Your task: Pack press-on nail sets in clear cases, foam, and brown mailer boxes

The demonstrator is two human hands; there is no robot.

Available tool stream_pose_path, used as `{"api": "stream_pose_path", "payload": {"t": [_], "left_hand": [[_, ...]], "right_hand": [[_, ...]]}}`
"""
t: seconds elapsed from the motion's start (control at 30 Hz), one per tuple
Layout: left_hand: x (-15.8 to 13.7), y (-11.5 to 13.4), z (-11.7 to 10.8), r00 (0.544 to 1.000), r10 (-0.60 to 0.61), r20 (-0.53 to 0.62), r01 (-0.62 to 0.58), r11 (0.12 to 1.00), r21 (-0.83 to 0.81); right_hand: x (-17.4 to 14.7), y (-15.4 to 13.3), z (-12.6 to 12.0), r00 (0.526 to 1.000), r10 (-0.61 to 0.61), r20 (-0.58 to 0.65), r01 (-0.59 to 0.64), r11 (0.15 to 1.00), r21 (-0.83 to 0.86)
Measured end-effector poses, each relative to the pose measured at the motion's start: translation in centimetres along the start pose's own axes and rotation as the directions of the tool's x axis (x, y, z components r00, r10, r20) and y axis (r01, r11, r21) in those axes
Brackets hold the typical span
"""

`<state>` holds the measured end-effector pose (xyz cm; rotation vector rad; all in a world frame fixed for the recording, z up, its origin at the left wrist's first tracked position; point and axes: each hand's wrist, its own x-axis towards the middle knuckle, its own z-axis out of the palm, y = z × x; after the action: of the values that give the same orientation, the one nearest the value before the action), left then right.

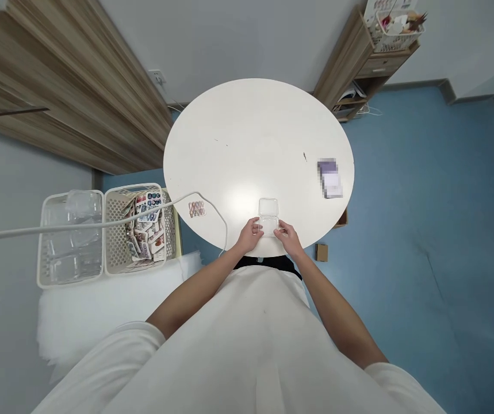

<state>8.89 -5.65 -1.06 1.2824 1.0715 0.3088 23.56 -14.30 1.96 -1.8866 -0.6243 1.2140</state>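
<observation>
A small clear plastic box (268, 225) lies near the front edge of the white oval table, its hinged lid (268, 207) folded back away from me. My left hand (251, 234) grips the box's left side, fingers curled in at the edge. On the opposite side my right hand (288, 237) holds it the same way, thumb and fingers closed on the rim. Inside the box I can make out nothing. A small sheet of reddish press-on nails (197, 209) rests on the table to the left of my hands.
A white cable (177, 200) arcs over the table's left edge. Left of the table stand a basket of clear plastic boxes (40, 247) and a basket of nail packs (113, 253). A blurred purple-and-white item (330, 178) lies at right. A small brown box (321, 253) is on the floor.
</observation>
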Motion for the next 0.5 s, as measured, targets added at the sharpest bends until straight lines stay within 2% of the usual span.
{"api": "stream_pose_path", "payload": {"t": [0.23, 0.37, 0.5], "left_hand": [[0.1, 1.4, 0.9, 0.994, -0.059, -0.094, 0.076, 0.979, 0.190], [-0.7, 1.7, 1.4, 0.986, -0.108, -0.128, 0.129, 0.976, 0.173], [-2.0, 1.3, 1.9, 0.973, -0.151, -0.176, 0.174, 0.977, 0.123]], "right_hand": [[1.1, 0.1, -0.1, 0.999, 0.039, 0.028, -0.037, 0.997, -0.060], [1.0, 0.1, -0.7, 0.997, 0.056, 0.052, -0.051, 0.995, -0.087], [0.4, 1.0, -1.1, 0.990, 0.088, 0.108, -0.085, 0.996, -0.031]]}}
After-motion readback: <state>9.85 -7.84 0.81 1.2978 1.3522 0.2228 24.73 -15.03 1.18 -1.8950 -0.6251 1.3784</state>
